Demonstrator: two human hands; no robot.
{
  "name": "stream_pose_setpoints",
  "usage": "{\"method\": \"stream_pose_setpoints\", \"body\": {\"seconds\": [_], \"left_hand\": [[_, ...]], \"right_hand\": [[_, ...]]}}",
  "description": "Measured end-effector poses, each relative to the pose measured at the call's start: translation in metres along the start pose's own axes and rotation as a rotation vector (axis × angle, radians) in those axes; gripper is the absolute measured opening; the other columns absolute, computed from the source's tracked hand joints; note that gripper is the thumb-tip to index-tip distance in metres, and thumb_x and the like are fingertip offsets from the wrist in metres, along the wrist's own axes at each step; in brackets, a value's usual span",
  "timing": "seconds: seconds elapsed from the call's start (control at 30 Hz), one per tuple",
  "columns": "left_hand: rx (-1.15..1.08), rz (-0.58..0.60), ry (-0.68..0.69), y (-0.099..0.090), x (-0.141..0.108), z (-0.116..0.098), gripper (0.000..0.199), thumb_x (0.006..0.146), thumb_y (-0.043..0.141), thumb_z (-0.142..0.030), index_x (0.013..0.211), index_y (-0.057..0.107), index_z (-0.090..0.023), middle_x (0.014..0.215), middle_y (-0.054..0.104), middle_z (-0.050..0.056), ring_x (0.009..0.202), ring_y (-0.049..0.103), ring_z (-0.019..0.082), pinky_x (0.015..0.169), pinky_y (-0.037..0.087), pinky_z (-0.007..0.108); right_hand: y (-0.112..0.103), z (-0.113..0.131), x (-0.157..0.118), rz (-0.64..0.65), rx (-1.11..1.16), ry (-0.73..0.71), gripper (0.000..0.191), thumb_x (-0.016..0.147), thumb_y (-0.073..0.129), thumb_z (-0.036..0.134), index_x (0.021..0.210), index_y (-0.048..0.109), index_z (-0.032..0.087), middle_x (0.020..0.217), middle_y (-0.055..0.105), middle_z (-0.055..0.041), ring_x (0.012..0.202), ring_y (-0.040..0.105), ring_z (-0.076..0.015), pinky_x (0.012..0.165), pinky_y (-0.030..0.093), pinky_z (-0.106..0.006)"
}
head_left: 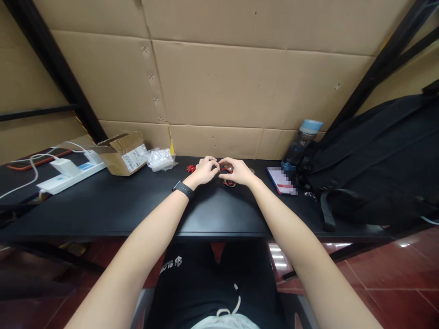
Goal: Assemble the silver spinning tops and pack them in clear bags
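Observation:
My right hand point(237, 171) curls over a small dark red, shiny metallic piece point(227, 168) on the desk, thumb and fingers closed around it. From the other side my left hand point(206, 171), with a black watch on its wrist, meets it with its thumb and fingertips pinched together. Whatever the left fingertips hold is too small to make out. Just below the right hand lies a round red and tan piece point(229, 183), partly covered by the fingers. Beside the left hand sits a little bundle of red, cord-like material point(191, 168).
On the left are an opened cardboard box point(121, 155), clear plastic packaging point(160, 159) and a white power strip point(70, 178) with cables. A phone point(281, 179), a blue-capped bottle point(299, 144) and a black backpack point(380, 160) stand right. Cardboard panels point(219, 82) back the black desk point(137, 210).

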State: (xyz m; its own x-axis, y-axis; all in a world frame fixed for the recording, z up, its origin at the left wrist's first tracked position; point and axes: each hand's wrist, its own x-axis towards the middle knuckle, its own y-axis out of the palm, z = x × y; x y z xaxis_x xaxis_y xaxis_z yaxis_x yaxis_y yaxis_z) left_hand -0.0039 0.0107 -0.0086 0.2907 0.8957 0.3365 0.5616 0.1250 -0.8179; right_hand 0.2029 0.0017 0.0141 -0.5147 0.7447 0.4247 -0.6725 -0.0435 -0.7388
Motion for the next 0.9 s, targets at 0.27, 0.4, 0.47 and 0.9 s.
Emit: {"method": "stream_pose_setpoints", "body": {"seconds": [0.27, 0.4, 0.47, 0.9], "left_hand": [[0.121, -0.103, -0.054, -0.020, -0.002, 0.007, 0.022, 0.100, 0.055, -0.039, 0.103, 0.072, -0.026, 0.139, 0.057, 0.008, 0.132, 0.046, 0.032, 0.107, 0.040, 0.050], [0.224, -0.161, -0.106, -0.034, -0.002, 0.027, 0.021, 0.097, 0.060, -0.040, 0.098, 0.074, -0.026, 0.134, 0.059, 0.009, 0.130, 0.045, 0.035, 0.106, 0.039, 0.050], [0.263, -0.172, -0.164, -0.041, -0.003, 0.039, 0.020, 0.095, 0.062, -0.040, 0.096, 0.075, -0.025, 0.131, 0.061, 0.010, 0.129, 0.044, 0.037, 0.107, 0.038, 0.052], [0.351, -0.025, -0.302, -0.054, -0.007, 0.067, 0.015, 0.084, 0.070, -0.035, 0.084, 0.083, -0.027, 0.112, 0.073, 0.012, 0.117, 0.054, 0.035, 0.103, 0.041, 0.053]], "right_hand": [[-0.012, -0.014, 0.000, -0.090, -0.070, 0.058, 0.038, 0.077, 0.082, 0.034, 0.111, 0.070, 0.021, 0.105, 0.077, -0.0049, 0.093, 0.070, -0.0194, 0.088, 0.054, -0.032], [-0.025, -0.037, -0.001, -0.178, -0.220, 0.181, 0.039, 0.078, 0.080, 0.038, 0.111, 0.072, 0.019, 0.107, 0.075, -0.0088, 0.094, 0.069, -0.0214, 0.088, 0.054, -0.034], [-0.032, -0.052, -0.002, -0.178, -0.320, 0.282, 0.042, 0.078, 0.081, 0.040, 0.113, 0.073, 0.018, 0.110, 0.074, -0.0111, 0.096, 0.069, -0.0238, 0.089, 0.053, -0.036], [-0.056, -0.083, -0.017, 0.040, -0.342, 0.585, 0.041, 0.073, 0.085, 0.035, 0.108, 0.079, 0.017, 0.109, 0.079, -0.0100, 0.098, 0.074, -0.0244, 0.085, 0.054, -0.030]]}}
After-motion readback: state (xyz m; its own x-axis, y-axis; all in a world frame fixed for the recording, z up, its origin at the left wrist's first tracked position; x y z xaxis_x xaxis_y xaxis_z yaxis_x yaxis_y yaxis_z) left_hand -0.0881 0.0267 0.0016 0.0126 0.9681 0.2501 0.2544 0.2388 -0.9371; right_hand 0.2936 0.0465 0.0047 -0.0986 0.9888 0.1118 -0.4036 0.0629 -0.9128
